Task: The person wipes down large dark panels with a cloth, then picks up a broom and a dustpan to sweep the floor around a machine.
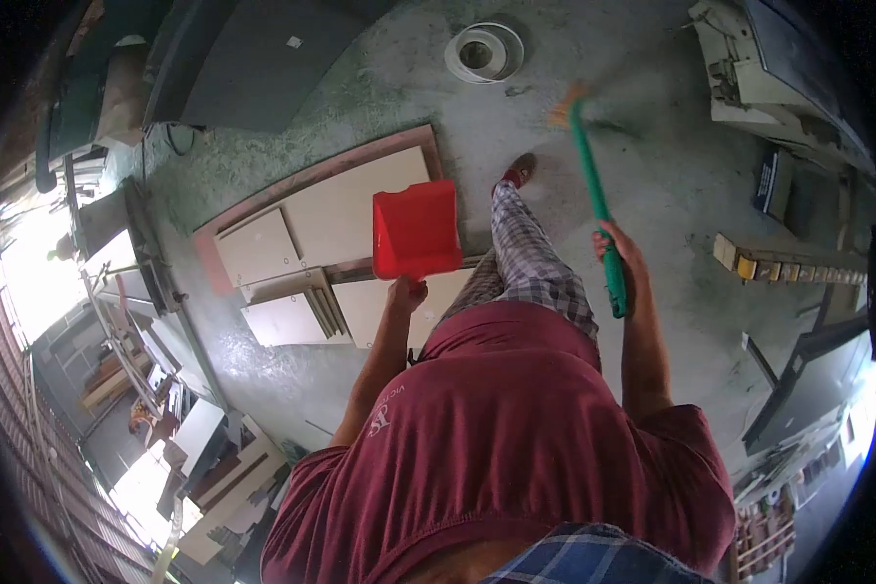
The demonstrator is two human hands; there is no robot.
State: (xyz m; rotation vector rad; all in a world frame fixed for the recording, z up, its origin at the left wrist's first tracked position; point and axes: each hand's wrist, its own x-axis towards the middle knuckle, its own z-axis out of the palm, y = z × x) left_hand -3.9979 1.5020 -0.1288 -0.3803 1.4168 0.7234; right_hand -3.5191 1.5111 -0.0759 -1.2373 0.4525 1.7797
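Left hand [405,293] on red dustpan [417,230], which overlaps pink base sheet's [211,261] right edge in view. Right hand [629,257] grips green brush [591,165], bristles [564,106] blurred.

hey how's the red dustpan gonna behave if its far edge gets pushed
The red dustpan is probably stiff, as its raised sides hold a boxy shape. It seems light too, since the left hand alone holds it up. With that grip at one end, a push at the far edge may tip it.

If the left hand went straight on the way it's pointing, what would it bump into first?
The left hand holds a red dustpan in front; beyond that, the large pale board looks first in line, though depth is unclear and it might pass above.
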